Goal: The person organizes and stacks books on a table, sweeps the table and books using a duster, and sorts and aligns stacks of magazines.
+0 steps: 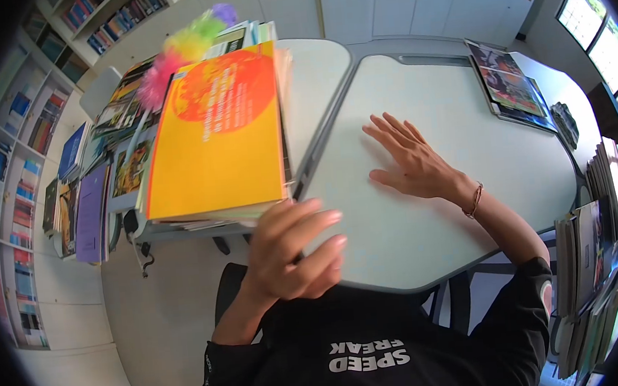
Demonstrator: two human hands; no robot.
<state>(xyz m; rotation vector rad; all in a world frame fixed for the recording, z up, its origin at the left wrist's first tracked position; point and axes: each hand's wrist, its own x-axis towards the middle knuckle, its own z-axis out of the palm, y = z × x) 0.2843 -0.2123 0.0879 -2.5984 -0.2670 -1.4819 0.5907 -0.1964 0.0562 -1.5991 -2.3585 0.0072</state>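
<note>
My left hand (295, 251) is raised near the front right corner of a stack topped by a yellow book (226, 156) with an orange circle. Its fingers are apart and slightly curled, with nothing held. Over the pale tabletop (454, 94), my right hand (411, 157) is spread flat, palm down, and holds nothing. A bracelet (475, 200) circles that wrist.
A multicoloured fluffy duster (188, 43) lies behind the yellow book. A purple book (94, 213) and other books are at the left. Magazines (511, 83) lie at the far right of the table; upright stacks (583, 258) stand at the right edge.
</note>
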